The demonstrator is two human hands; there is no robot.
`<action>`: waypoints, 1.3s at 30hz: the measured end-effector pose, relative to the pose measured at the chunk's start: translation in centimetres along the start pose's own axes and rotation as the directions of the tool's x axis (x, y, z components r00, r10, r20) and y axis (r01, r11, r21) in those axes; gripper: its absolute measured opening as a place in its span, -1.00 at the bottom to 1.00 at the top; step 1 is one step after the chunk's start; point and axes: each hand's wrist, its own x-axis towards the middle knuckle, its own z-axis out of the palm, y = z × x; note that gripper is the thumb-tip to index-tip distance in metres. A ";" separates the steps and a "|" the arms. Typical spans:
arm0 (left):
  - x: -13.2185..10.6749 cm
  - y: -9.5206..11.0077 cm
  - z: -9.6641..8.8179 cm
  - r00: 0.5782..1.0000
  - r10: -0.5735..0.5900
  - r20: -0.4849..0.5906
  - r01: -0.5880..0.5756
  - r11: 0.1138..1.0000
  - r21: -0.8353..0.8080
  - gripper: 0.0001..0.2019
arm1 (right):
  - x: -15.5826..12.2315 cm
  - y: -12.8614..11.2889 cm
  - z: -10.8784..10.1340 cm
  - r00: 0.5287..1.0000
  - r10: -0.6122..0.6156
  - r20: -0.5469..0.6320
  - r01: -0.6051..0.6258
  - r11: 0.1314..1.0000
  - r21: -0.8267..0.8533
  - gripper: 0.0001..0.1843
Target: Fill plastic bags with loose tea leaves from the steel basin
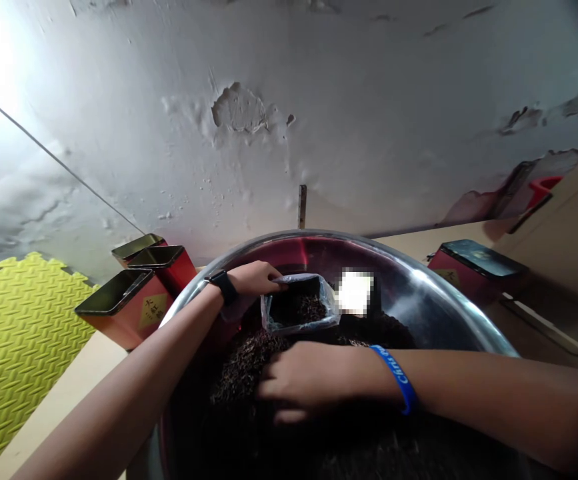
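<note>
My left hand [256,277], with a dark watch on its wrist, is closed on the rim of a plastic-lined container [267,313]. This container is tilted inside a large metal basin [431,283] and has dark loose tea leaves [311,308] in it. More tea leaves [249,367] are heaped in the basin. Palm down, my right hand [313,377] is low over the heap just in front of the container, fingers somewhat apart and slightly blurred. It wears a blue wristband. Deep shadow hides what lies under its palm.
Several red tea tins [136,310] with open tops stand left of the basin. Another red tin [473,267] is at the right. A bright pixelated patch [355,292] shows beside the container. Yellow foam matting [23,353] lies at left; a peeling wall [369,120] rises behind.
</note>
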 end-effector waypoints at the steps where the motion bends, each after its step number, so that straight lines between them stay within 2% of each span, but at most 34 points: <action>1: 0.0 0.0 0.0 1.000 0.003 0.005 -0.003 1.000 0.000 -0.63 | -0.1 0.2 0.8 0.996 -0.010 0.087 0.007 0.999 0.035 -0.56; 2: 0.1 0.0 0.0 1.000 0.006 0.009 -0.006 1.000 -0.001 -0.63 | -0.2 0.6 1.5 0.988 0.000 0.156 -0.010 0.998 0.059 -0.47; 4: 0.2 -0.1 0.0 1.000 0.008 0.014 -0.008 1.000 -0.008 -0.63 | -0.3 1.8 2.7 0.968 0.114 0.222 -0.132 0.989 0.068 -0.39; 7: 0.2 -0.1 0.0 1.000 0.002 0.016 -0.002 1.000 -0.016 -0.63 | -0.1 2.9 4.0 0.919 0.347 0.188 -0.359 0.933 0.029 -0.39; 9: 0.2 -0.1 0.0 1.000 0.001 0.011 -0.001 1.000 -0.016 -0.63 | 0.2 2.8 4.5 0.897 0.410 0.165 -0.419 0.908 0.021 -0.30; 11: 0.2 -0.2 0.0 1.000 0.006 0.006 -0.005 1.000 -0.014 -0.63 | 0.6 2.0 4.8 0.890 0.390 0.238 -0.419 0.904 0.085 -0.18; 15: 0.2 -0.3 0.1 1.000 0.017 0.012 -0.017 1.000 -0.012 -0.61 | 1.2 0.0 4.3 0.842 0.235 0.486 -0.410 0.864 0.292 -0.04; 17: 0.2 -0.3 0.1 1.000 0.013 0.016 -0.013 1.000 -0.014 -0.61 | 1.2 -0.9 3.6 0.824 0.177 0.538 -0.384 0.873 0.301 -0.07; 19: 0.2 -0.2 0.0 1.000 0.006 0.017 -0.006 1.000 -0.013 -0.61 | 1.3 -1.5 3.0 0.836 0.113 0.538 -0.311 0.904 0.293 -0.24; 22: 0.2 -0.1 0.0 1.000 -0.011 0.012 0.011 1.000 -0.008 -0.61 | 1.2 -2.1 1.7 0.926 0.080 0.369 -0.186 0.947 0.262 -0.51; 24: 0.1 0.1 -0.1 1.000 -0.021 0.010 0.022 1.000 -0.013 -0.61 | 1.1 -2.2 0.3 0.970 0.168 0.178 -0.201 0.960 0.192 -0.57; 25: 0.1 0.1 -0.1 1.000 -0.025 0.009 0.026 1.000 -0.015 -0.61 | 1.0 -1.9 -0.5 0.972 0.224 0.075 -0.233 0.959 0.162 -0.57; 27: 0.1 0.2 -0.1 1.000 -0.024 0.005 0.024 1.000 -0.018 -0.62 | 0.6 -0.9 -2.2 0.937 0.322 -0.137 -0.305 0.944 0.126 -0.57; 30: 0.1 0.3 0.0 1.000 0.024 0.017 -0.023 0.999 -0.028 -0.69 | -0.4 1.8 -3.8 0.820 0.430 -0.378 -0.429 0.899 0.092 -0.59; 31: 0.1 0.2 0.1 0.999 0.040 0.020 -0.040 0.999 -0.029 -0.71 | -0.8 2.8 -3.9 0.780 0.463 -0.421 -0.483 0.873 0.066 -0.60; 32: 0.2 0.2 0.1 0.999 0.046 0.016 -0.045 0.999 -0.023 -0.72 | -1.1 3.7 -3.8 0.763 0.484 -0.429 -0.525 0.851 0.027 -0.61; 36: 0.4 -0.2 0.3 0.999 -0.019 -0.029 0.020 0.999 0.043 -0.68 | -1.9 5.7 -3.1 0.819 0.457 -0.346 -0.511 0.856 -0.079 -0.70; 37: 0.4 -0.2 0.3 0.999 -0.028 -0.032 0.029 0.998 0.047 -0.67 | -2.0 5.7 -3.2 0.822 0.449 -0.351 -0.500 0.863 -0.066 -0.72; 39: 0.4 -0.3 0.3 0.999 -0.028 -0.024 0.029 0.999 0.036 -0.65 | -2.2 5.4 -4.0 0.798 0.457 -0.392 -0.507 0.862 -0.027 -0.73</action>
